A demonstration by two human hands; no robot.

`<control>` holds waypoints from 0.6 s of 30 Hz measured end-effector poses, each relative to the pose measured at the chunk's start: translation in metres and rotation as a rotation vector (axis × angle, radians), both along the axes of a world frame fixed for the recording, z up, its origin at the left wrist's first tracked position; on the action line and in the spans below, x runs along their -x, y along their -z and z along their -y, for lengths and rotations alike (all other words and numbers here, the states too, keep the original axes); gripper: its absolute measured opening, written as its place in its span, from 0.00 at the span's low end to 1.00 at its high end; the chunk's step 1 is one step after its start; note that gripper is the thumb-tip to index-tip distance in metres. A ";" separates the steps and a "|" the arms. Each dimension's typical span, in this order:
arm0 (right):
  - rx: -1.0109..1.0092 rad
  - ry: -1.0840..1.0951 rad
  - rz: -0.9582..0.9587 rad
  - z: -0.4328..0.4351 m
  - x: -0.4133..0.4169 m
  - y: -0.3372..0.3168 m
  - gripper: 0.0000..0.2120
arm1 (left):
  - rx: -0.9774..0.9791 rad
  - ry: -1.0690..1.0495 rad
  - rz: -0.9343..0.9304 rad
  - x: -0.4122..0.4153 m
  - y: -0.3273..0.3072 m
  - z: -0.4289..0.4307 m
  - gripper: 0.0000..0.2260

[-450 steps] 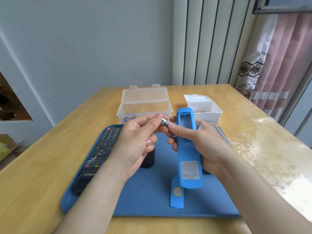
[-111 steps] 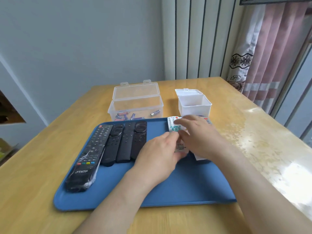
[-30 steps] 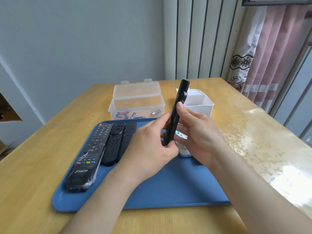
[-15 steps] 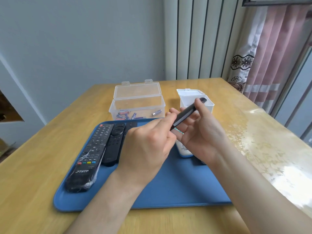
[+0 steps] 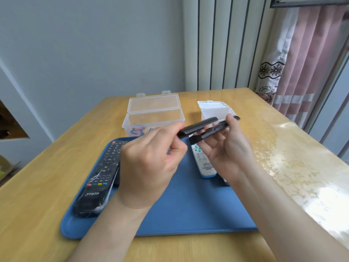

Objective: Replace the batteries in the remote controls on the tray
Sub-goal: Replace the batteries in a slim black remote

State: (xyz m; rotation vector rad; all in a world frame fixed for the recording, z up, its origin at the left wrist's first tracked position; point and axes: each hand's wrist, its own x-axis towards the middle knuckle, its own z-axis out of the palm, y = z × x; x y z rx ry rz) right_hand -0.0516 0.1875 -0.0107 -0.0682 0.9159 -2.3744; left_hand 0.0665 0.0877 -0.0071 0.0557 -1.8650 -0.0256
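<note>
Above the blue tray (image 5: 188, 210) my right hand (image 5: 228, 154) holds a slim black remote (image 5: 211, 132) lying almost level, fingers under it and thumb over its far end. My left hand (image 5: 151, 159) pinches the remote's black back cover (image 5: 198, 126), which stands lifted clear of the body. On the tray lie a large black remote in plastic wrap (image 5: 100, 178) at the left and a white remote (image 5: 203, 161) under my right hand. More dark remotes are hidden behind my left hand.
A clear box (image 5: 153, 118) with its lid up holds several batteries at the back of the wooden table (image 5: 283, 148). A white open box (image 5: 215, 110) stands to its right. A curtain hangs at the far right.
Since half a second ago the back cover has come off the slim black remote; my left hand has drawn it up and to the left. The remote has tipped flatter.
</note>
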 end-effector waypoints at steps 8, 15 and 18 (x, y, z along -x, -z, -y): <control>-0.024 -0.038 -0.088 -0.009 0.007 -0.007 0.18 | -1.004 0.311 0.394 0.003 -0.007 0.020 0.10; -0.032 -0.177 -0.131 -0.004 -0.003 -0.005 0.21 | -0.695 0.325 0.938 0.000 0.001 0.022 0.14; -0.048 -0.209 -0.143 -0.002 -0.006 -0.005 0.23 | -0.545 0.200 1.050 -0.003 0.002 0.022 0.12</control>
